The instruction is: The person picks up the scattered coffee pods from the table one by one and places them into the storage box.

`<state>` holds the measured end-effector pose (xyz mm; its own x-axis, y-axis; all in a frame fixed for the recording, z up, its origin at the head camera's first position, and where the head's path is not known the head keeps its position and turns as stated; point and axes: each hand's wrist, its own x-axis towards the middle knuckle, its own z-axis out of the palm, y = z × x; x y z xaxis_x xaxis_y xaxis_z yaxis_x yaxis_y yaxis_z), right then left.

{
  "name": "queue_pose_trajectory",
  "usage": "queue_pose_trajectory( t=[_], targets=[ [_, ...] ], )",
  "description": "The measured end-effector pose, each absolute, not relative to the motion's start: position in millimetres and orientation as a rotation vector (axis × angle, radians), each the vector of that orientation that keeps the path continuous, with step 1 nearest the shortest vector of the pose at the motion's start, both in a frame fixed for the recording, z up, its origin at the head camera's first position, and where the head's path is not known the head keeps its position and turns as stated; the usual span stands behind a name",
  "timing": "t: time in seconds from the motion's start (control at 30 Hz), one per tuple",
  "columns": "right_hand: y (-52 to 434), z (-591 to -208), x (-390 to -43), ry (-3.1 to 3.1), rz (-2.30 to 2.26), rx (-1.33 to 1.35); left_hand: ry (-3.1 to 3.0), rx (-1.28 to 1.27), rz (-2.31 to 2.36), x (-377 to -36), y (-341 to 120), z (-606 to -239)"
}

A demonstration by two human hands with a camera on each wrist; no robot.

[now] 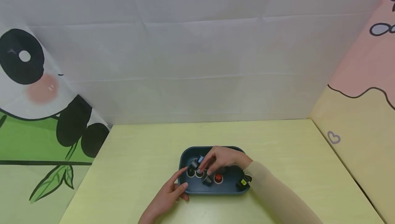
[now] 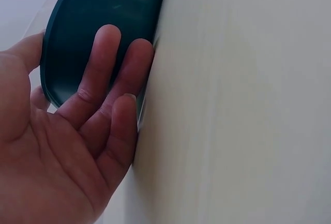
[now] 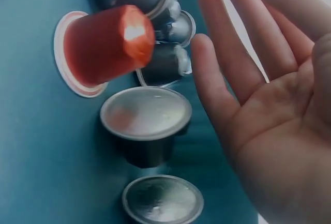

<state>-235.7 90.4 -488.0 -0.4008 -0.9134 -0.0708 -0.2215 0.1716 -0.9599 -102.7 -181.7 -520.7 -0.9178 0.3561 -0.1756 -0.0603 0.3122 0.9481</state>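
Pale yellow-green table (image 1: pixel 277 148) fills the booth, backed by white sheeting and a cartoon panda panel (image 1: pixel 31 80) on the left. Near the front edge sits a dark blue tray (image 1: pixel 213 190) holding several coffee capsules: a red capsule (image 3: pixel 103 45) on its side, a dark capsule (image 3: pixel 146 125) with a foil lid beside it, others clustered beyond. The left hand (image 1: pixel 168 193) rests against the tray's near-left wall, fingers (image 2: pixel 103 74) straight and touching it. The right hand (image 1: pixel 220 160) hovers over the capsules, fingers spread and relaxed, gripping nothing
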Motion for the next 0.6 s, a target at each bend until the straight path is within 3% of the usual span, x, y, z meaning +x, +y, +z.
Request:
queue_pose_trajectory(
  t=[0.37,0.6],
  targets=[
    [109,-461,-239,1.879,-1.536,-1.074,2.218,0.244,1.648,-103,-181,-521],
    [129,-435,-232,2.074,-1.713,-0.906,2.349,0.298,1.627,-101,-180,-519]
  ],
)
